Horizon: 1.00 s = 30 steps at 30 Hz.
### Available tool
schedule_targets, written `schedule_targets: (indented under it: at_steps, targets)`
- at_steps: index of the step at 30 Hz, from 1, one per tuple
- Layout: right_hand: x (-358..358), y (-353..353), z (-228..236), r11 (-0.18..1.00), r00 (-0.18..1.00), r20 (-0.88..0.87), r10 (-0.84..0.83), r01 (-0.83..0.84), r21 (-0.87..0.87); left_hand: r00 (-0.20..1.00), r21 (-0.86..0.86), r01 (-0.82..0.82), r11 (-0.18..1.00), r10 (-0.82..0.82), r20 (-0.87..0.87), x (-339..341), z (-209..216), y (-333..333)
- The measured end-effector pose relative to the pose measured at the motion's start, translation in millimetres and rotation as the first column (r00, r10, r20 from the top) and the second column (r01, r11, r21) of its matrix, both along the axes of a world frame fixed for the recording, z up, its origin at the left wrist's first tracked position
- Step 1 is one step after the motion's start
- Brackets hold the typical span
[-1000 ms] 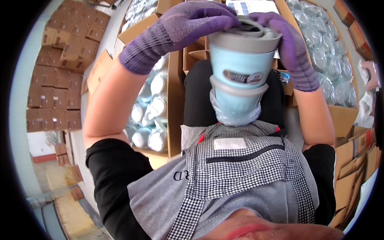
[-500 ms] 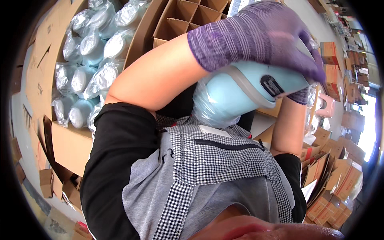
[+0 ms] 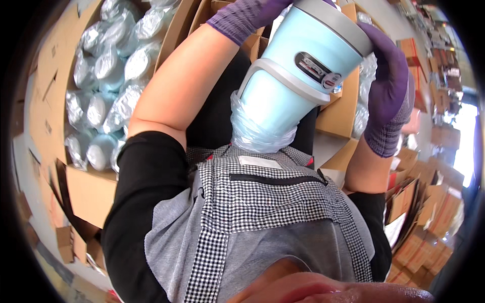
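Note:
A light blue tumbler with a grey lid and a grey band leans tilted in front of my apron, lid end away from me. Clear plastic wrap is bunched around its lower end. My left hand, in a purple knit glove, reaches to the lid's far left side; its fingertips are hidden behind the lid or cut off by the frame. My right hand, gloved alike, curls against the lid's right edge. The tumbler is held between both hands. A dark oval label faces up on its side.
To the left stands an open carton with several plastic-wrapped light blue tumblers. A divided cardboard box lies beyond my left forearm. On the right are another carton with wrapped items and stacked flattened boxes.
The tumbler has swung more upright in view, showing its lid and label. My left hand has moved up and left off its side; my right hand has come into view at the lid's right.

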State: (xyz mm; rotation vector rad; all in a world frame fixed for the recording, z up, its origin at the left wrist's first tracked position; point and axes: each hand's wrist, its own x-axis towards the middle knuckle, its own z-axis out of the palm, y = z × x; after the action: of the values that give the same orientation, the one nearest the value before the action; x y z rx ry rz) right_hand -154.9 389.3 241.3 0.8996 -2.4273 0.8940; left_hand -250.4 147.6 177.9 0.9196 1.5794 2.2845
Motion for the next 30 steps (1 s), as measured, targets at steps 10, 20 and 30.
schedule_targets:
  at_steps: [10,20,30]
  targets:
    - [-52.9,21.8,-44.3,0.928,0.952,0.109,0.285,-0.246,-0.279,0.904,-0.244,-0.381,0.892,0.303,-0.301,65.9,27.7,10.5]
    - [-141.3,12.1,-122.7,0.166,0.327,0.168,0.930,0.034,-0.986,0.433,-0.401,-0.794,0.456,-0.037,-0.901,50.3,80.4,71.6]
    - [-36.9,0.5,-19.6,0.874,0.981,0.003,0.194,-0.172,-0.454,0.970,0.121,-0.172,0.978,0.146,0.195,-9.3,-20.9,25.8]
